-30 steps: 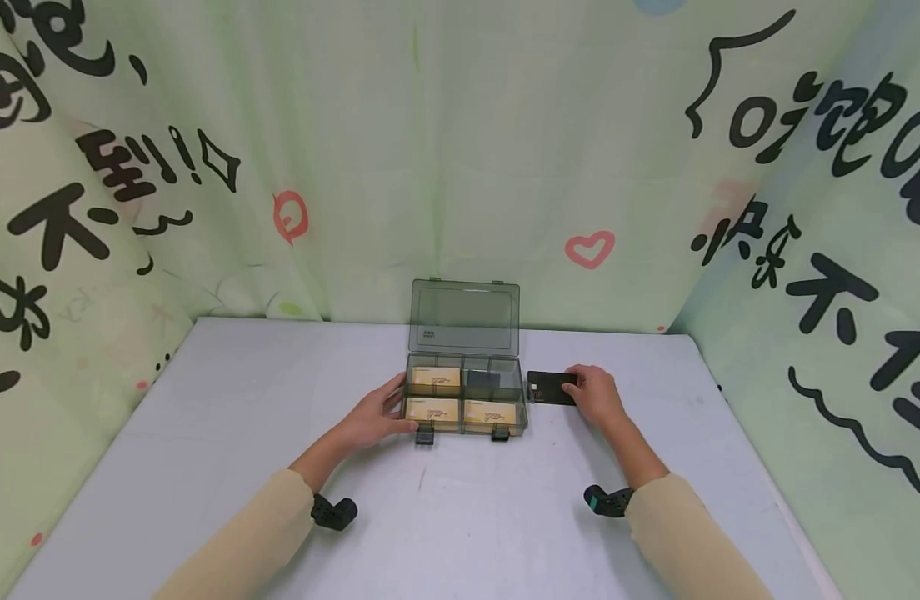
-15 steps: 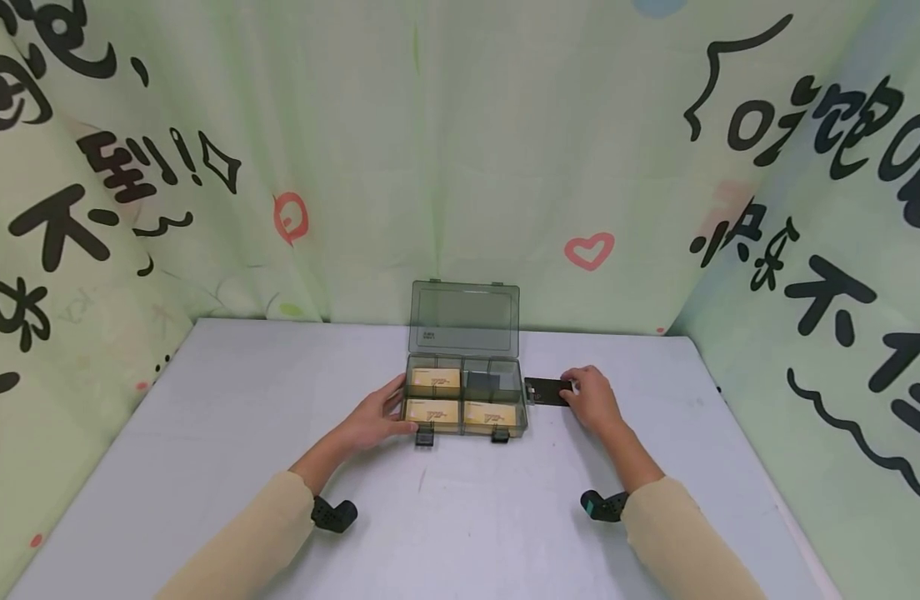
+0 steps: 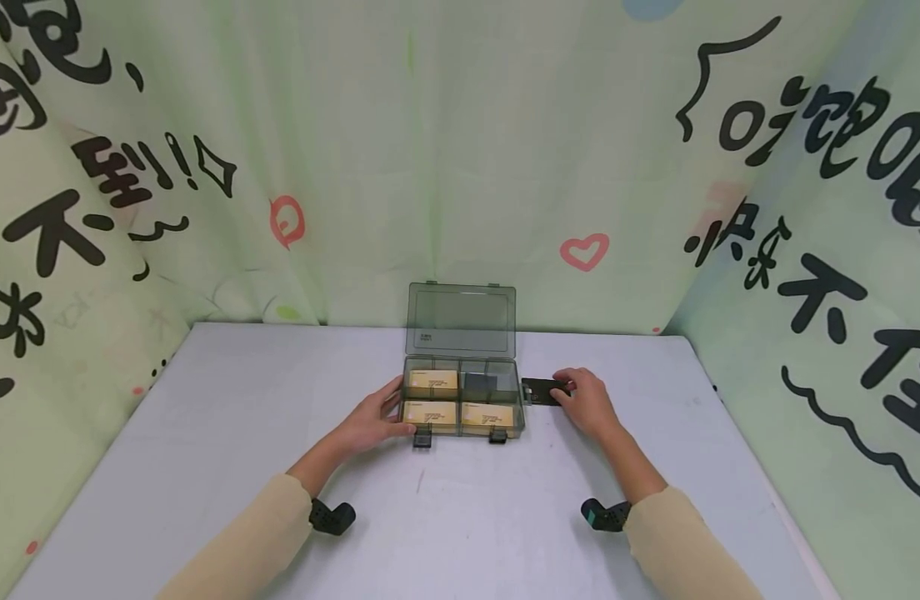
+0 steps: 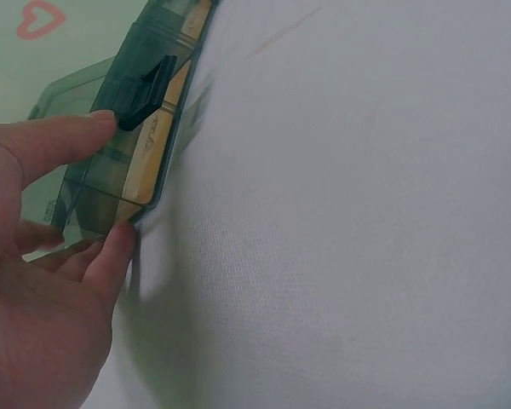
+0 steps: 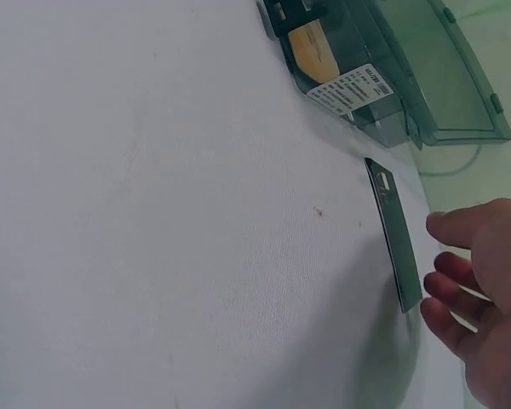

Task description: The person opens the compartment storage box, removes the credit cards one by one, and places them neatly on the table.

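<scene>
1. Where the printed green curtain (image 3: 460,150) closes off the back and both sides, a pale table (image 3: 205,433) is seen spread beneath it, and everything else is laid on that surface.
2. Near the middle of the table, a smoky clear plastic box (image 3: 463,407) is placed with its lid (image 3: 461,320) stood upright at the back.
3. Tan cards (image 3: 432,382) are seen lying in three of the box's compartments, while a dark card (image 3: 480,385) is seen in the back right one.
4. The left hand (image 3: 375,419) is laid against the box's left end; in the left wrist view the thumb is pressed at the bottom corner and a straight finger (image 4: 55,141) is touching the front wall beside a black latch (image 4: 145,94).
5. The right hand (image 3: 586,402) is rested on the table just right of the box, its fingers loosely spread and touching the right end of a black card (image 3: 538,391).
6. That black card is lying flat on the table, just beside the box's right wall; nothing is gripped by either hand.
</scene>
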{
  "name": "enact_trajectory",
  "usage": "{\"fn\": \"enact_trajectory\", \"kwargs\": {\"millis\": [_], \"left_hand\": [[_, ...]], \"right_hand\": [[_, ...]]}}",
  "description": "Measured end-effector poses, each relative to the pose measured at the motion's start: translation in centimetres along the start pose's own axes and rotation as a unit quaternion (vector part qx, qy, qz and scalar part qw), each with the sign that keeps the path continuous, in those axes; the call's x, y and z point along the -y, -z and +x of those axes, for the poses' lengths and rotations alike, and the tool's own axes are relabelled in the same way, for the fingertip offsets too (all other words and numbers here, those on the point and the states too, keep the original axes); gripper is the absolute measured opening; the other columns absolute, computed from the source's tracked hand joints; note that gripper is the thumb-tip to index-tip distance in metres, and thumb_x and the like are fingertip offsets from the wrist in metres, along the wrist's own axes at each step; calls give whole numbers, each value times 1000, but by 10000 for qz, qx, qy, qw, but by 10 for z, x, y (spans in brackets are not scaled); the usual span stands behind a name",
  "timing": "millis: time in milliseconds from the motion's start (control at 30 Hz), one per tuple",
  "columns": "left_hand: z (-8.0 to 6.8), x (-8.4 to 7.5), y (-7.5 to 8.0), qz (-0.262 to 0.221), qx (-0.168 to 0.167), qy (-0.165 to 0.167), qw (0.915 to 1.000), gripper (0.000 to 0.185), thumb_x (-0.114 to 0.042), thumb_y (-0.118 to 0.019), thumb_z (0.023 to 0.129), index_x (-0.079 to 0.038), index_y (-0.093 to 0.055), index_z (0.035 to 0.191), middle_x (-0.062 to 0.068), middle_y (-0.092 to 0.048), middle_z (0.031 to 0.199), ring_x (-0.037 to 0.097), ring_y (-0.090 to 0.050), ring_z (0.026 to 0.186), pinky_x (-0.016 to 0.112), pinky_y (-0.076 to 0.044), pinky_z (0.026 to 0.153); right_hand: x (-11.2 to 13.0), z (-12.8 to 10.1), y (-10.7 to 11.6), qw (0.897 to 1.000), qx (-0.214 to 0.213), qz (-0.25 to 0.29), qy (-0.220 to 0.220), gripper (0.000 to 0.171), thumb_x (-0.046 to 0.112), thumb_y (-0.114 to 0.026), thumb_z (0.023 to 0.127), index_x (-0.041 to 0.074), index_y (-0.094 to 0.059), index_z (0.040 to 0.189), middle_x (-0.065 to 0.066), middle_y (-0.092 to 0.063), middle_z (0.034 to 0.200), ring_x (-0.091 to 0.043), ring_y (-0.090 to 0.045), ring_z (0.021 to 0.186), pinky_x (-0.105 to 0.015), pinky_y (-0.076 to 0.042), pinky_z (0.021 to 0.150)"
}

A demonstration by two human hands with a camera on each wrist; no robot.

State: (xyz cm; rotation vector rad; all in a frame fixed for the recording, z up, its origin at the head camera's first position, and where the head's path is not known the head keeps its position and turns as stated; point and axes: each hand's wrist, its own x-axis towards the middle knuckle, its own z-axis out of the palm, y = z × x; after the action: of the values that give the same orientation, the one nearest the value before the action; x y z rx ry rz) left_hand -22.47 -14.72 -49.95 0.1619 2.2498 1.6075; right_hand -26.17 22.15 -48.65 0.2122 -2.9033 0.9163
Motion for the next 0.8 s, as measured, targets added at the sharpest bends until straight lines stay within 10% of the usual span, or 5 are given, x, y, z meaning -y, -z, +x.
{"fn": "enact_trajectory", "kwargs": {"millis": [800], "left_hand": [[-2, -1, -1, 55, -39, 22, 10000, 97, -10, -75, 83, -18, -12, 157, 8, -17, 163, 28, -24, 148, 44, -37, 117]], "right_hand": [[33, -18, -7, 9966, 66, 822, 83, 25, 9, -68, 89, -1, -67, 112, -18, -65, 107, -28, -66, 93, -37, -57, 81]]}}
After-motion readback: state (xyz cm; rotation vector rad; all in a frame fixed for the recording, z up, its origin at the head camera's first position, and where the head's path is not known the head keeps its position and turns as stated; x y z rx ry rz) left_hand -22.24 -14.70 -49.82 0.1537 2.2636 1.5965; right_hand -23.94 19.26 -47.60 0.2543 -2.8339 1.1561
